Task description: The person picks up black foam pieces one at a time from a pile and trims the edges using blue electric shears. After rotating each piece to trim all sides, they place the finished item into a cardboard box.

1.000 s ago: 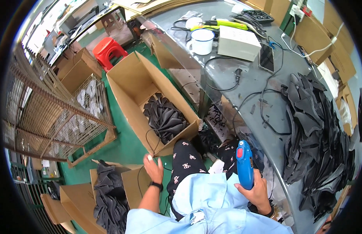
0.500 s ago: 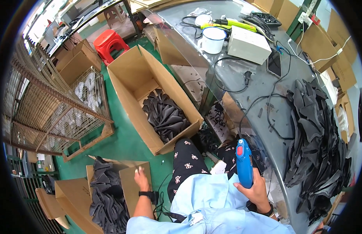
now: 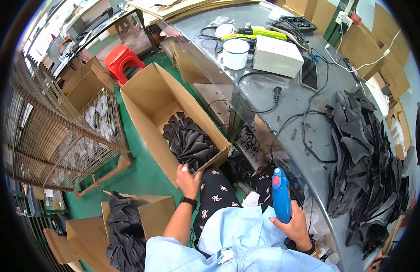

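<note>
The left hand [image 3: 188, 181] is now over from the small box [image 3: 158, 217] to the carton's [image 3: 140, 106] near rim, thumb and fingers apart; dark pieces [image 3: 192, 143] lie inside. The right hand [image 3: 295, 225] grips a blue tool [image 3: 281, 197], best kept off the bench [image 3: 294, 97] edge; the carton's open top gives room

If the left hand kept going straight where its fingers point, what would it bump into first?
Probably the pile of dark curved pieces inside the big cardboard box. The left hand overlaps the box's near edge in the picture, so it might meet that edge first; depth is unclear.
</note>
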The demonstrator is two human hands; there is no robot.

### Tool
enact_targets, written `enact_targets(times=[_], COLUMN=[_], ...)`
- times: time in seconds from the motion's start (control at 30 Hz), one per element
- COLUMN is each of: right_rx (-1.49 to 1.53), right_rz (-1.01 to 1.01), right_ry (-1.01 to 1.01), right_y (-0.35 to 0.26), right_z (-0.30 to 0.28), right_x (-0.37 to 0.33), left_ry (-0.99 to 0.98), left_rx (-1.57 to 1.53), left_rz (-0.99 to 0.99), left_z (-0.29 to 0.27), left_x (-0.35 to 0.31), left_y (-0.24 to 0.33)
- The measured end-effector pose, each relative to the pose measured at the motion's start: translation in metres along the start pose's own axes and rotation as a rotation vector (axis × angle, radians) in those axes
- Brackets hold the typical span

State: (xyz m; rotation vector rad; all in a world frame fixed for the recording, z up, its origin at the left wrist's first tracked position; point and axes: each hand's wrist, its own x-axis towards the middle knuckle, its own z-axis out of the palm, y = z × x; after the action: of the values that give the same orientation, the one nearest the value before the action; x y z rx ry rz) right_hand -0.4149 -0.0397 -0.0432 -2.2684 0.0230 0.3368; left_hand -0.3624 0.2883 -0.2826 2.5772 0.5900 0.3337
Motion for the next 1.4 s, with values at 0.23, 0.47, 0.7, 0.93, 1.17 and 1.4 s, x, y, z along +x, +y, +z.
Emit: enact_targets(times=[0.23,0.47,0.7,0.93,1.17,1.4], right_rx=[0.050,0.049,0.028,0.009,0.041,0.048], right_rz=[0.102,0.083,0.052,-0.033,-0.050,0.098], right_ry=[-0.032,0.015,-0.107,-0.176,-0.239,-0.111], right_y=[-0.005,0.013,0.000,-0.011,-0.017,-0.011], right_z=[0.001,-0.007,0.003,0.010,0.019,0.019], right_x=[-0.014,-0.025,-0.022,-0.028,-0.038,-0.050], left_ry=[-0.390,-0.444,-0.475,-0.851,-1.737,-0.577], left_rx=[0.323,0.356,0.395,0.429,0.474,-0.594], left_rz=[-0.164,-0.096,0.163,0.059,-0.259,-0.551], left_z=[0.066,0.015,-0.052,-0.094,-0.088,-0.015], left_x=[0.008,-0.002,-0.119,-0.279,-0.182,-0.033], left_y=[-0.050,-0.118,-0.202,-0.246,-0.280,-0.082])
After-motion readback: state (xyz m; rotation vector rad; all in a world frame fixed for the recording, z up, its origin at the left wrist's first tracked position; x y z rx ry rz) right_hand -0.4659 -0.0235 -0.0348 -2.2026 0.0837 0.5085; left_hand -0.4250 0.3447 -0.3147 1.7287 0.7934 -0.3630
